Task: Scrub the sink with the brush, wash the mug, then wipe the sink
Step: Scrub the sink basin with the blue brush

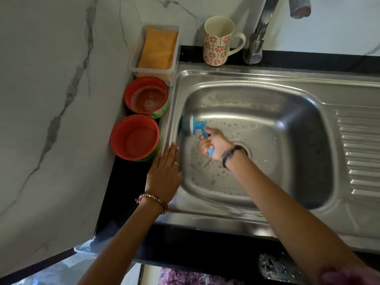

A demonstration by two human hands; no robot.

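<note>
A steel sink point(287, 95) fills the middle, its basin dotted with soap bubbles. My right hand point(213, 144) grips the handle of a blue brush point(195, 125), and the brush head presses against the basin's left wall. My left hand point(165, 175) rests flat, fingers straight, on the sink's left rim. A cream mug point(218, 41) with red flowers stands upright on the ledge behind the sink, beside the tap point(260, 33).
Two red tubs point(146, 97) point(134, 137) sit on the black counter left of the sink. Behind them a clear box holds an orange sponge point(159, 48). A ribbed drainboard point(359, 151) lies on the right. The drain point(244, 150) is partly hidden by my wrist.
</note>
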